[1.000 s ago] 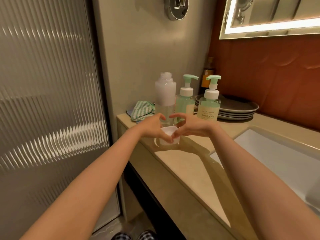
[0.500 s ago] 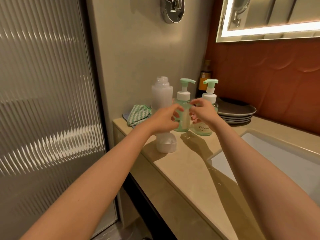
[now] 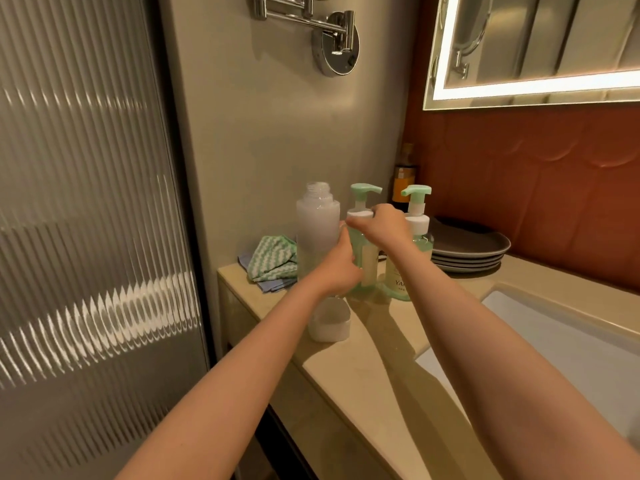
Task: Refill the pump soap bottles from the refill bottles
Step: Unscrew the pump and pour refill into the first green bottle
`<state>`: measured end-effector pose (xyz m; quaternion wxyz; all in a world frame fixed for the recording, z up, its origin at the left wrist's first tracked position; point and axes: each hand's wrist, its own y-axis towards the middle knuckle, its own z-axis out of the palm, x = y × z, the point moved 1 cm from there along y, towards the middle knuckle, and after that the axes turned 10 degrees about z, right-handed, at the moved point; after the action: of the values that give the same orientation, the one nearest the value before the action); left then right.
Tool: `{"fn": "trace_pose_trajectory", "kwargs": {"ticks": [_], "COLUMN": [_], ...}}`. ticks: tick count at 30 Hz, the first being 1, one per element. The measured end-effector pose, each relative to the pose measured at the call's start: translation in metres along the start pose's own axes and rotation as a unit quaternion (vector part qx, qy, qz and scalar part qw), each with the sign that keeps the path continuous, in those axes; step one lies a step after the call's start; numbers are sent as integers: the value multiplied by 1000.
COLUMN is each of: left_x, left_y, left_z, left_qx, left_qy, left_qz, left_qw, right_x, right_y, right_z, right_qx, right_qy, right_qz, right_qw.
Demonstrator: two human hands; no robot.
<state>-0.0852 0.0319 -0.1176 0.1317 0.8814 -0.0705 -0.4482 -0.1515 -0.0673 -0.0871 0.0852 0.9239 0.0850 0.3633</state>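
Note:
A tall frosted refill bottle (image 3: pixel 317 233) stands uncapped at the back left of the beige counter (image 3: pixel 363 382). Its white cap (image 3: pixel 329 325) lies upturned on the counter in front of it. Two green pump soap bottles stand to its right. My left hand (image 3: pixel 337 268) grips the body of the nearer pump bottle (image 3: pixel 360 271). My right hand (image 3: pixel 384 225) grips that bottle's white collar under the pump head. The second pump bottle (image 3: pixel 417 233) stands free just right of my right wrist.
A green and white cloth (image 3: pixel 272 261) lies by the wall at the counter's back left. A stack of grey plates (image 3: pixel 471 249) sits behind the bottles, with a brown bottle (image 3: pixel 403 181) in the corner. The white sink (image 3: pixel 561 351) lies to the right.
Both hands left the white cap on the counter and rose to the nearer pump bottle. The left hand now grips its body and the right its collar.

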Motion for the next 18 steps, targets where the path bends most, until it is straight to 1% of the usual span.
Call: {"fn": "trace_pose_trajectory", "kwargs": {"ticks": [5,7,10,13,14,16,18], "left_x": [1,1,2,0,-2,-5,-10], "left_y": [2,5,14,24,25,26,24], "left_z": [0,7,20,31,34,41,45], "left_qx": [-21,-29,-58,-108,-122,-136,-140], "left_qy": [2,7,-15,-44,-45,-36,-18], "left_qz": [5,-3,-40,-55,-56,-43,-26], "left_qw": [1000,1000,997,992,990,989,990], "right_x": [-6,-12,-19,-23,-23,-26,-30], "right_y": [-9,-13,-19,-25,-28,-33,-39], "right_z": [-10,-17,-26,-35,-37,-40,-40], "right_qx": [-80,-95,-82,-47,-40,-44,-78], "right_qy": [-26,-29,-29,-46,-52,-61,-83], "right_qz": [-22,-21,-40,-61,-56,-17,8], "right_qw": [996,995,995,996,996,997,993]}}
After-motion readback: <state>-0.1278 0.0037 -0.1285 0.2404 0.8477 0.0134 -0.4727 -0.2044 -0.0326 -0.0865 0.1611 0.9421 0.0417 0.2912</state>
